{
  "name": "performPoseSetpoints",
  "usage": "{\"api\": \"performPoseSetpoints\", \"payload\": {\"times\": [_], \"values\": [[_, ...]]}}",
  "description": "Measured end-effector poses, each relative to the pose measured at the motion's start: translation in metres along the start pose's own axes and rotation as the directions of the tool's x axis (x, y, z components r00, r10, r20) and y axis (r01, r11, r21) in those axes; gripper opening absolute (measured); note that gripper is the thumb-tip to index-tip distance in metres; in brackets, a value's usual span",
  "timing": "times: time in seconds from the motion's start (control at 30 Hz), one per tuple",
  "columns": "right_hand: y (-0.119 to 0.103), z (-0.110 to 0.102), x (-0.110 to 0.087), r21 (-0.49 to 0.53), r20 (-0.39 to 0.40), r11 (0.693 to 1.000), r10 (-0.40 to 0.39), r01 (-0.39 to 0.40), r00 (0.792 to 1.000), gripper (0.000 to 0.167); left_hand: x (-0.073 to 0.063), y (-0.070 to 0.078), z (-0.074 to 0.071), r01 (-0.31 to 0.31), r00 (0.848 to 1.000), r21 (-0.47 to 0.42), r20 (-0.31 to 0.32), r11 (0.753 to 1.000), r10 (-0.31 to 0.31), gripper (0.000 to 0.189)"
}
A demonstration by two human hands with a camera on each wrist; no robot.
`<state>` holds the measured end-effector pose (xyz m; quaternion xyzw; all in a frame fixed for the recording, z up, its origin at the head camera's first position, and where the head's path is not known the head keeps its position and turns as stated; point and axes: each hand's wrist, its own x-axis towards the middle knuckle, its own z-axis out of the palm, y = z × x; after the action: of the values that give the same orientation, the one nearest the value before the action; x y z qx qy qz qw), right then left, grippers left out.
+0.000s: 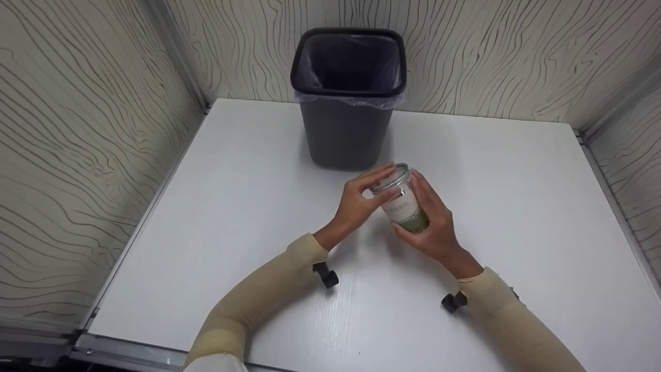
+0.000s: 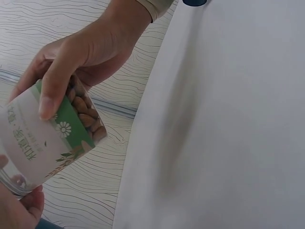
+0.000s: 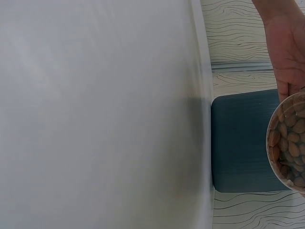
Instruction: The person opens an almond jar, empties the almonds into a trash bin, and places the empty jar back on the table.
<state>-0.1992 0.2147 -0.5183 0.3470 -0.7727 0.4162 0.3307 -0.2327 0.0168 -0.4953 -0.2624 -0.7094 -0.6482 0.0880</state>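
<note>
A clear jar of almonds (image 1: pixel 405 209) with a white and green label is tilted above the white table, between both hands. My left hand (image 1: pixel 356 200) grips its silvery-rimmed top end, thumb on the near side and fingers across the far side. The lower part of the jar is held by my right hand (image 1: pixel 436 227), thumb under one side and fingers along the other. Through the wall by the base, the left wrist view shows almonds (image 2: pixel 85 113). In the right wrist view the round base (image 3: pixel 289 150) faces the camera, with most of the right hand out of frame.
A dark grey trash bin (image 1: pixel 346 132) with a clear liner stands on the white table (image 1: pixel 248 186), just beyond the hands. Wood-grain patterned walls (image 1: pixel 496 57) enclose the table at the back and sides. Each wrist carries a small black mount (image 1: pixel 326 276).
</note>
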Motion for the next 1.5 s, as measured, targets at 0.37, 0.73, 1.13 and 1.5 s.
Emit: {"api": "performPoseSetpoints", "payload": {"times": [0.37, 0.73, 1.13, 1.5], "values": [[0.001, 0.001, -0.004, -0.033, 0.001, 0.999, 0.015, -0.015, 1.0, 0.089, -0.003, 0.002, 0.003, 0.014, 1.0, 0.009, -0.01, 1.0, -0.014, 0.044], [0.0, 0.001, -0.006, -0.015, 0.0, 1.0, 0.025, -0.025, 1.0, 0.091, -0.006, 0.0, 0.002, 0.025, 1.0, 0.008, 0.006, 1.0, -0.025, 0.048], [0.001, 0.001, -0.008, 0.029, -0.011, 0.999, 0.026, -0.026, 1.0, 0.097, -0.004, -0.006, -0.007, -0.027, 0.995, -0.047, 0.099, 0.999, 0.032, 0.051], [-0.004, 0.001, -0.009, 0.075, -0.027, 0.996, 0.043, -0.041, 0.999, 0.098, 0.002, -0.011, -0.009, -0.072, 0.982, -0.117, 0.164, 0.991, 0.09, 0.051]]}}
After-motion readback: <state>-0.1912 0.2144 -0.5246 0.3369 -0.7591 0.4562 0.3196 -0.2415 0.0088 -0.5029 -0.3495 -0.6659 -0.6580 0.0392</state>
